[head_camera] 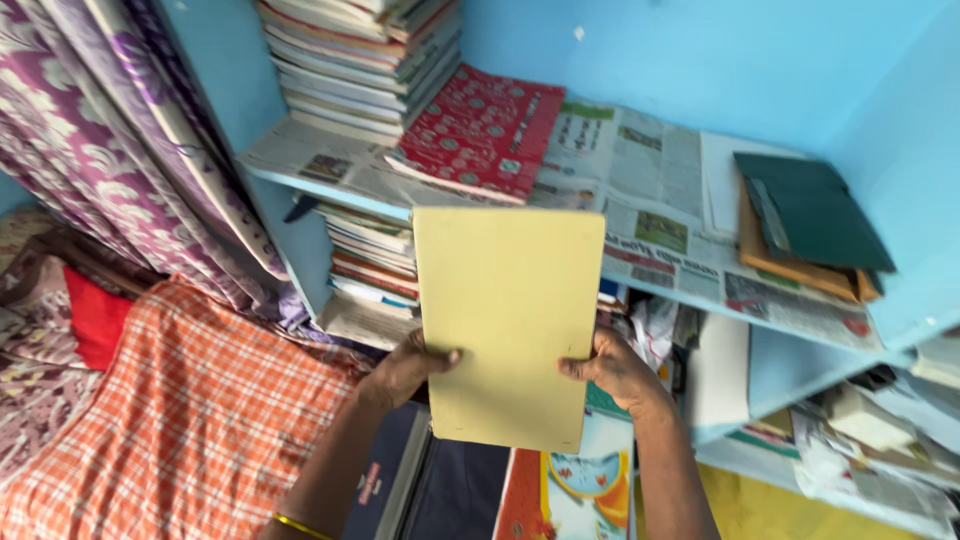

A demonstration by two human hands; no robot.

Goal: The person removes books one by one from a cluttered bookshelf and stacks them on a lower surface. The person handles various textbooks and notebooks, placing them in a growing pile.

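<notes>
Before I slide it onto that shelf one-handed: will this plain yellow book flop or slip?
The yellow book stands flat and upright between the left hand and right hand, gripped only near its lower edges, so it is probably stiff. It looks thin, likely light. Its plain cover may be smooth, so one hand could slip.

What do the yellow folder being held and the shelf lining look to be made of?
Yellow folder: likely matte card or thick paper; it stands flat and stiff, without shine. Shelf lining: newspaper, thin printed sheets lying slightly wrinkled over the blue shelf.
</notes>
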